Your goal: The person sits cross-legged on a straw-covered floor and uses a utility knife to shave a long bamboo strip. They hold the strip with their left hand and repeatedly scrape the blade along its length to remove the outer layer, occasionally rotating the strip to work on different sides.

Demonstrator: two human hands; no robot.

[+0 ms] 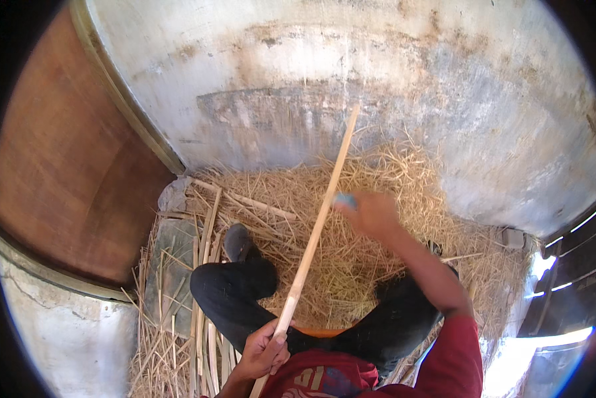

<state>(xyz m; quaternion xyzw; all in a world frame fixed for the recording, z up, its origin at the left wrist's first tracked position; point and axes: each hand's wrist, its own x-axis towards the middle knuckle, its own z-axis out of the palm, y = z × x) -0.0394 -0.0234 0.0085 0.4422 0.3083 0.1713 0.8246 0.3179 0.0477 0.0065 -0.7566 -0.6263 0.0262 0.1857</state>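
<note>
A long pale bamboo strip point(319, 219) slants from my lap up toward the wall. My left hand point(263, 351) grips its lower end near my waist. My right hand point(371, 213) is closed around a small blue-handled tool point(345, 199), held against the strip about halfway up; the hand is motion-blurred. I sit with my legs in black trousers point(235, 292) spread over a heap of straw-like shavings point(351, 265).
A stained grey plaster wall point(351, 86) rises just behind the heap. A brown wooden door point(66, 172) stands at the left. Several split bamboo strips point(205, 252) lie on the floor by my left leg, near a flat stone point(172, 252).
</note>
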